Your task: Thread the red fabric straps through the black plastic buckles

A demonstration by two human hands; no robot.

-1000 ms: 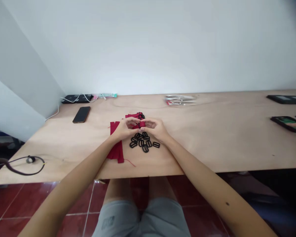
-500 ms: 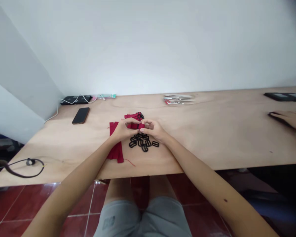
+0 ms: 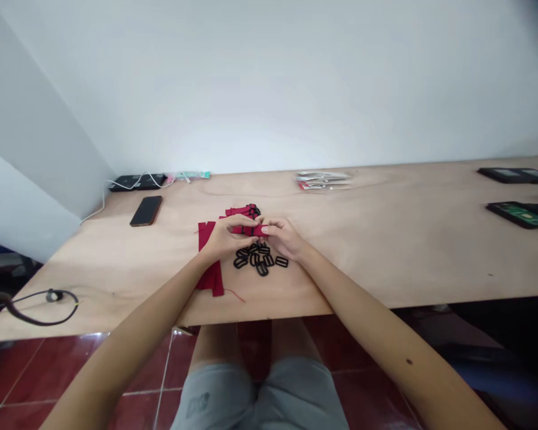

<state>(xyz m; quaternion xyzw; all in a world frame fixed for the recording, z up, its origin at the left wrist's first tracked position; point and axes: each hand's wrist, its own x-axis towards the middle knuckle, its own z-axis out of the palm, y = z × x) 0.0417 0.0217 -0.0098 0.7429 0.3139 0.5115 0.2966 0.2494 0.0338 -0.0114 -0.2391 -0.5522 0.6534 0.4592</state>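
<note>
Between both hands is a short red webbing strap [image 3: 259, 230] with a black slider buckle [image 3: 247, 230] around it. My left hand [image 3: 224, 236] has thumb and fingers closed at the buckle end. My right hand [image 3: 285, 237] pinches the strap's right end. Just below lies a loose heap of black slider buckles [image 3: 262, 268], with one apart at its right. Cut red straps [image 3: 212, 278] lie flat under and beside my left wrist. Behind the hands is a small stack of red straps with black buckles on them [image 3: 240, 210], partly hidden by my fingers.
A phone [image 3: 146, 211] lies to the left, with a black box and white cable [image 3: 137, 182] behind it. Flat plastic packets [image 3: 323, 180] rest near the wall. At right are black cases, one showing a green circuit board [image 3: 520, 213]. A cable loop [image 3: 45, 307] sits front left.
My right fingers have shifted slightly right, and more of the strap shows beyond the buckle. Another person's hand at the far right has left the view, uncovering the green board.
</note>
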